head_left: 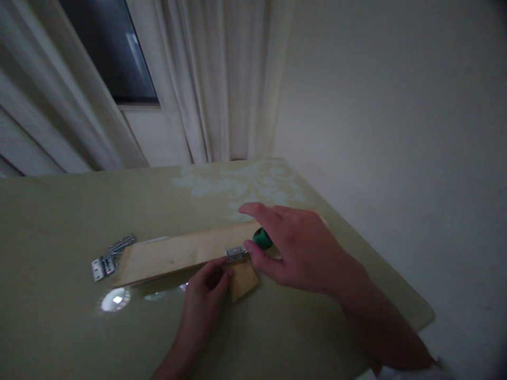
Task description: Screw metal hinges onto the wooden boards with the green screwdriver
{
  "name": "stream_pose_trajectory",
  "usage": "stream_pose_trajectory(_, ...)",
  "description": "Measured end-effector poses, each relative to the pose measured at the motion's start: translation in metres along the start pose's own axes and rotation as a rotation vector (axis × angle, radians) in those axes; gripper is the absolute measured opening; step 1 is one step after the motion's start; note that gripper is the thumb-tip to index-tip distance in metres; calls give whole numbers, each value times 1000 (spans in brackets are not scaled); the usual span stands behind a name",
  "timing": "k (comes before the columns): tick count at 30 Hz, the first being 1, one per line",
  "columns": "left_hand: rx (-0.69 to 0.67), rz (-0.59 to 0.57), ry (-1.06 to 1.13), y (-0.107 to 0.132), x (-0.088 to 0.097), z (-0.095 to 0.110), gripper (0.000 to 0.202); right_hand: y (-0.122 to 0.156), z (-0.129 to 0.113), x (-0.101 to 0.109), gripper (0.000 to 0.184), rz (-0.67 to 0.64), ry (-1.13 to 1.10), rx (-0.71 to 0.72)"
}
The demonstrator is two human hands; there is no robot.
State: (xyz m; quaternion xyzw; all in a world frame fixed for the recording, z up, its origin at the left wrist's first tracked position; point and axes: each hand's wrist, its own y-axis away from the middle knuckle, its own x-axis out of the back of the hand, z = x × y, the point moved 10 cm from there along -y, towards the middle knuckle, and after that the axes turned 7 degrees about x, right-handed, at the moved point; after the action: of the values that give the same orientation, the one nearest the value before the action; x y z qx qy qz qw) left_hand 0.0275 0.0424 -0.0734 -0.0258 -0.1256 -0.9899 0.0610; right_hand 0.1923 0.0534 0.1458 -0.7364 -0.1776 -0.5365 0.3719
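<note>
A small metal hinge (pixel 234 254) lies across the edge of a long pale wooden board (pixel 190 247) and a small square wooden block (pixel 243 279). My left hand (pixel 206 290) pinches the block at its left side, with fingertips at the hinge. From the right, my right hand (pixel 299 245) is curled around a green and black screwdriver handle (pixel 262 238), its index finger raised and its thumb near the hinge's right end. A short bit of metal shows by the thumb tip; most of the screwdriver is hidden by the hand.
Loose hinges (pixel 103 267) and several metal pieces (pixel 122 244) lie by the board's left end. The glossy green table (pixel 79 216) has its right edge along a white wall (pixel 396 132). Pale curtains (pixel 222 79) hang behind, beside a dark window (pixel 111 47).
</note>
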Motion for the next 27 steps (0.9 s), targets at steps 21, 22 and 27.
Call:
stream_pose_trajectory(21, 2, -2, -52, 0, 1, 4, 51, -2, -10, -3, 32, 32, -1, 92)
stream_pose_trajectory(22, 0, -11, -49, 0, 1, 4, 51, -2, -13, -2, 35, 39, -40, 129)
stream_pose_trajectory(27, -19, 7, -66, 0, 2, 6, 50, -2, 1, -6, 38, -5, 52, -3)
